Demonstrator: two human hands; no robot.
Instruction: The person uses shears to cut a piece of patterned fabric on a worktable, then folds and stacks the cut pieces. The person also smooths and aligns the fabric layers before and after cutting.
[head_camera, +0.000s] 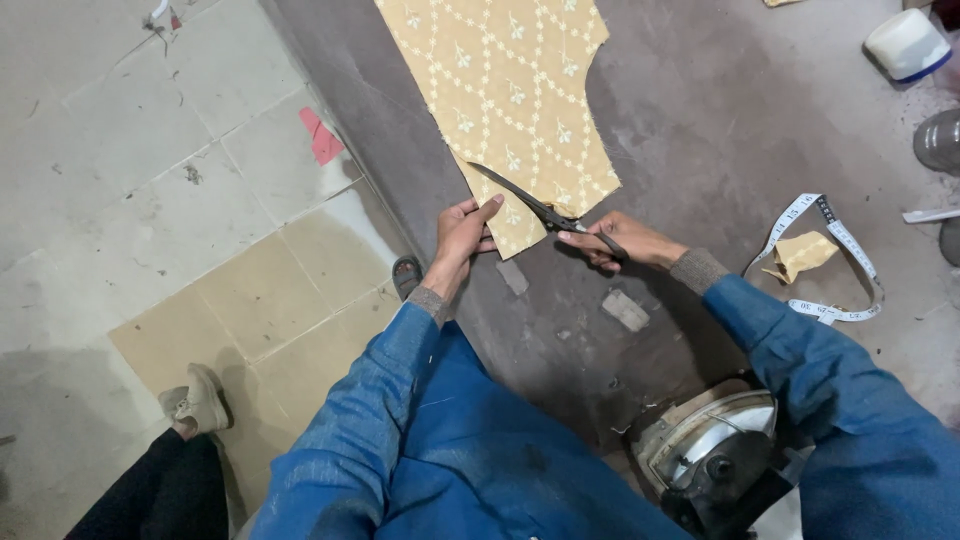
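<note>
A piece of yellow patterned fabric lies on a dark grey table. My left hand presses the fabric's near corner flat at the table edge. My right hand grips black scissors, whose blades point left and up across the fabric's lower edge. Both arms wear blue sleeves.
A white measuring tape and a small yellow fabric scrap lie to the right. A metal iron sits near me. A white container stands at the far right. Another person's shoe is on the tiled floor at left.
</note>
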